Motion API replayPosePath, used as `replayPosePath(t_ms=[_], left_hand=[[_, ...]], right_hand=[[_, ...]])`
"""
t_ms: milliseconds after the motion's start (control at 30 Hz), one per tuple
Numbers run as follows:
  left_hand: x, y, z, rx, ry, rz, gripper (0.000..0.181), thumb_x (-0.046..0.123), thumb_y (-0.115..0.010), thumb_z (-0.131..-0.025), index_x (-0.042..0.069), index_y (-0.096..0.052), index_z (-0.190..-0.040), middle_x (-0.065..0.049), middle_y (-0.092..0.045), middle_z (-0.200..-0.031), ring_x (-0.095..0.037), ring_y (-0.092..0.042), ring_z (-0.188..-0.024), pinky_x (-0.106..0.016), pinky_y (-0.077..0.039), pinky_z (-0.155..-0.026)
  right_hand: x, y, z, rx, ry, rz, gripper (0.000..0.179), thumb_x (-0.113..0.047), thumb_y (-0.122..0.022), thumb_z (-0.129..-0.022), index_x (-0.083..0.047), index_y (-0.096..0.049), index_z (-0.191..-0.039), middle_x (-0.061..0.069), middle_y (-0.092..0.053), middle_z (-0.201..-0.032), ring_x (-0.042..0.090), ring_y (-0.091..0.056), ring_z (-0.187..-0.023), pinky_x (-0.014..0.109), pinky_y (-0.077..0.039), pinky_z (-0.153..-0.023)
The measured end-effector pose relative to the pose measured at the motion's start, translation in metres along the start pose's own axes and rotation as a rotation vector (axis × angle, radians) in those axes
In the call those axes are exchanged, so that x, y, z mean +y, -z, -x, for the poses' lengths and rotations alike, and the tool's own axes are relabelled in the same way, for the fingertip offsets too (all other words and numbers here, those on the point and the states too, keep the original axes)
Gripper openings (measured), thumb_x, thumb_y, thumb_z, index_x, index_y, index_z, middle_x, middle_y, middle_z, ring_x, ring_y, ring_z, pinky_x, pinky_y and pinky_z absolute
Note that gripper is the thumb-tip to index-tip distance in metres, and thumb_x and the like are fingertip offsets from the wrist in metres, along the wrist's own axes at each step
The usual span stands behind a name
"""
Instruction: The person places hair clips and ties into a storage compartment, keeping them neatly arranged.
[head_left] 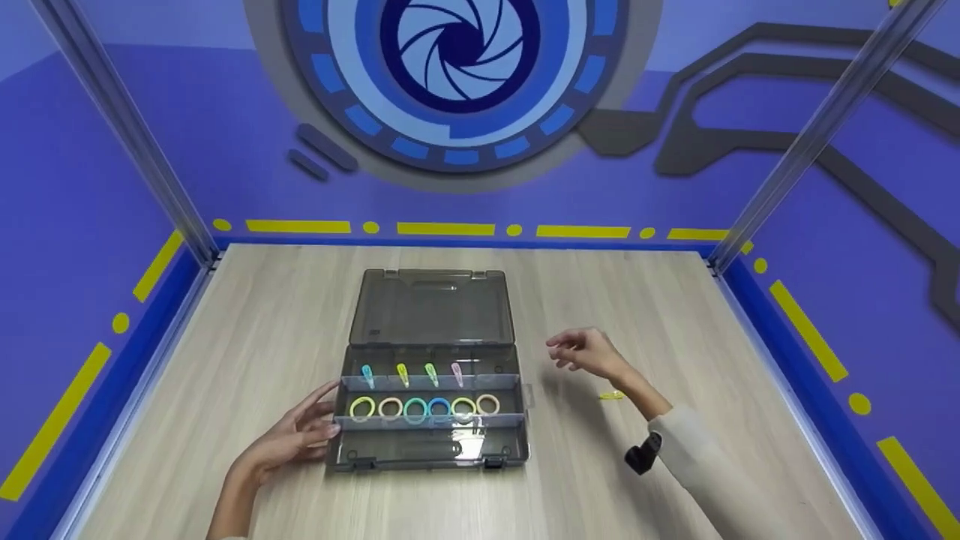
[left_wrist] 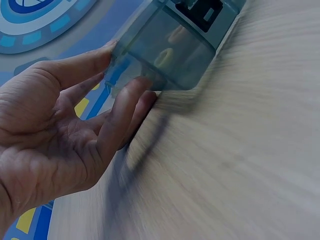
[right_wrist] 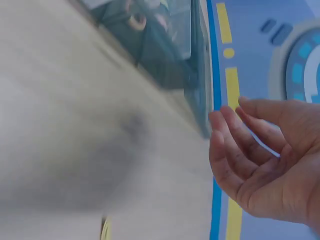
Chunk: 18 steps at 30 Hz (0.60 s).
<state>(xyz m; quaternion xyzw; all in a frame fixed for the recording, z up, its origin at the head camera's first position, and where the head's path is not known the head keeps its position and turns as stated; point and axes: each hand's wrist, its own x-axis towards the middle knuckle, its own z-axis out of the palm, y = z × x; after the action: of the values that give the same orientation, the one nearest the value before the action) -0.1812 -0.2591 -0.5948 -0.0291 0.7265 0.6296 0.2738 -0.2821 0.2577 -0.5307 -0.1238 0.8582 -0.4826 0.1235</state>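
Observation:
A grey see-through plastic organizer box (head_left: 433, 444) lies on the table with its lid (head_left: 435, 309) folded back. Snap hair clips in blue (head_left: 367, 376), yellow (head_left: 403, 374), green (head_left: 431, 374) and pink (head_left: 457, 374) stand in a row in its back section. Several ring-shaped hair ties (head_left: 415, 410) line the middle section; the front one holds nothing. My left hand (head_left: 283, 442) touches the box's left end with its fingertips. Right of the box, my right hand (head_left: 589, 352) hovers over the table, fingers loosely bent and holding nothing. A yellow hair clip (head_left: 611, 395) lies beside my right forearm.
The wooden table (head_left: 405, 510) is bounded by a blue patterned back wall (head_left: 450, 202) and side walls. Metal posts (head_left: 135, 127) rise at its back corners. A small black device (head_left: 643, 454) sits on my right wrist.

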Motion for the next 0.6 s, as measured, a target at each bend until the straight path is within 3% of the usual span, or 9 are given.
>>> replayPosePath(t_ms=[100,333,600], left_hand=[[0.001,0.000,-0.001,-0.008,-0.004,0.001,0.085,0.026,-0.068,-0.099,0.025,-0.015,-0.165,-0.029,-0.024,-0.162,-0.024,-0.054,-0.120,-0.041,-0.055,-0.091],[0.000,0.003,0.002,-0.031,-0.046,-0.009,0.085,0.023,-0.067,-0.100,0.025,-0.013,-0.165,-0.031,-0.022,-0.162,-0.023,-0.054,-0.120,-0.040,-0.054,-0.091],[-0.002,0.002,0.004,-0.038,-0.057,-0.012,0.084,0.023,-0.066,-0.100,0.026,-0.013,-0.165,-0.030,-0.020,-0.164,-0.022,-0.054,-0.120,-0.039,-0.054,-0.091]], right_hand=[[0.010,0.012,0.009,-0.040,0.003,-0.003,0.028,-0.009,-0.068,-0.097,0.011,-0.069,-0.118,0.032,-0.073,-0.103,0.036,-0.075,-0.090,0.025,-0.058,-0.069],[0.034,0.031,0.025,-0.074,0.016,0.035,0.032,-0.011,-0.068,-0.098,0.011,-0.067,-0.121,0.030,-0.072,-0.107,0.015,-0.071,-0.085,0.025,-0.057,-0.073],[0.070,0.043,0.041,-0.049,0.030,0.112,0.024,-0.005,-0.068,-0.096,0.009,-0.072,-0.115,0.026,-0.074,-0.112,0.036,-0.071,-0.101,0.017,-0.051,-0.077]])
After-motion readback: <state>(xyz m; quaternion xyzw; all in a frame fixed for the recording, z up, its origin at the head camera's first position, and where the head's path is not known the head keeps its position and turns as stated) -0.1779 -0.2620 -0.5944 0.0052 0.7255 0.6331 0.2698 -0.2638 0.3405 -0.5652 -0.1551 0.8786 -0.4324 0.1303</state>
